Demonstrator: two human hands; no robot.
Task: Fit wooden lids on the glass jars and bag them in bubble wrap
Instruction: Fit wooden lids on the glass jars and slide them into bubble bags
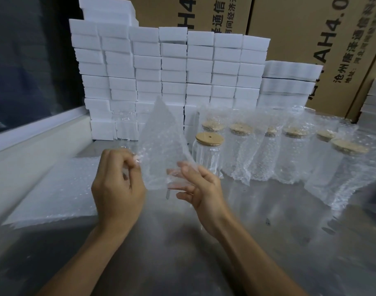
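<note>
I hold a clear bubble wrap bag (161, 144) up over the steel table (204, 253). My left hand (117, 184) pinches its left edge between thumb and fingers. My right hand (198, 189) grips the bag's lower right edge, fingers partly inside the film. Just behind the bag stands a bare glass jar (208, 155) with a wooden lid (209, 138) on it. To its right stand several lidded jars in bubble wrap bags (296, 154). A lidless glass jar (124, 127) stands at the back left, partly hidden by the bag.
A flat stack of bubble wrap bags (59, 189) lies on the left of the table. White foam blocks (172, 67) are stacked high along the back. Cardboard boxes (323, 39) rise behind them. A window frame (33, 129) runs along the left.
</note>
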